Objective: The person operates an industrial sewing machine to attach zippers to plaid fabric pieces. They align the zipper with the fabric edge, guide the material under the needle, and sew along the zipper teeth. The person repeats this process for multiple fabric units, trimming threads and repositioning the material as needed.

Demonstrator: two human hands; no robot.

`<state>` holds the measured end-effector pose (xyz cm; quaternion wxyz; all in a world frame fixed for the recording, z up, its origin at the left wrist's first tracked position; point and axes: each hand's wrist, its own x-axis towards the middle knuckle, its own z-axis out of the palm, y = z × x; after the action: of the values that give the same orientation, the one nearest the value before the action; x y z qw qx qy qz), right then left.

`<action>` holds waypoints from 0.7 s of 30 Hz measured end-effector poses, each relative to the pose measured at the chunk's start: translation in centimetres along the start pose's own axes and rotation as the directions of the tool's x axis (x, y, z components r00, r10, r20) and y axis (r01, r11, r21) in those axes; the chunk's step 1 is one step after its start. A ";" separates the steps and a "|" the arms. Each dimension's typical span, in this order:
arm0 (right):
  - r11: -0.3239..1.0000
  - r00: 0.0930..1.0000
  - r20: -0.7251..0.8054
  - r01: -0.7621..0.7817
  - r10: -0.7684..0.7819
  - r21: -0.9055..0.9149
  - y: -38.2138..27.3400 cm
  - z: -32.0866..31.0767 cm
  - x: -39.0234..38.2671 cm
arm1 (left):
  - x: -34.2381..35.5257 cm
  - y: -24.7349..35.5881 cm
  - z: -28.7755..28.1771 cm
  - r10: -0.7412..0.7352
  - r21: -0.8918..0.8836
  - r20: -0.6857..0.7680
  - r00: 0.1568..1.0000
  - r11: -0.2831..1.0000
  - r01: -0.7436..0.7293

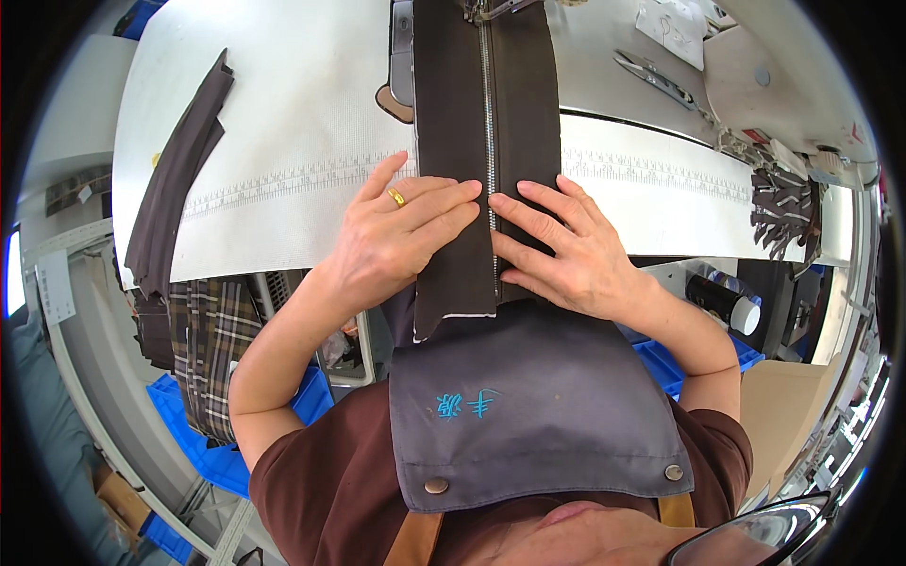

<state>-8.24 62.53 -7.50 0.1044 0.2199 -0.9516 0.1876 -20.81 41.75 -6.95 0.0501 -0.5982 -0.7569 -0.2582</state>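
Observation:
A long dark brown fabric piece [448,113] lies lengthwise before me, with a metal-toothed zipper [489,104] running down its middle. Its far end passes under the presser foot [483,11] of a sewing machine at the top of the view. My left hand [392,231], with a gold ring, rests its outstretched fingers on the left panel, tips beside the zipper. On the other side, my right hand [571,250] spreads its fingers over the right panel, fingertips close to the teeth. The near end of the fabric hangs past the table edge over my apron [538,406].
Dark fabric strips [179,179] lie on the white table [274,85] at left. Metal scissors [656,80] are at far right, and a bundle of zipper-like strips [785,209] at the right edge. Below are plaid fabric [212,349], a blue bin [193,443] and a white-capped bottle [722,302].

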 end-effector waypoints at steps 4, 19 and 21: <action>1.000 1.000 0.015 -0.016 0.016 -0.021 0.2 -0.1 0.0 | 0.0 -0.6 -0.5 0.026 0.008 0.070 0.997 1.000 -0.027; 0.998 0.999 0.000 0.046 -0.046 0.041 0.1 -0.4 0.5 | 7.2 -8.0 0.0 -0.122 0.183 0.046 0.991 0.977 0.112; 0.997 0.998 -0.020 0.059 -0.058 0.058 0.2 -0.2 0.5 | 7.3 -8.1 -0.2 -0.128 0.158 0.056 0.990 0.980 0.118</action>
<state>-8.78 62.60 -7.23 0.1121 0.2487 -0.9380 0.2141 -30.44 46.87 -6.71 0.0551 -0.5528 -0.8115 -0.1815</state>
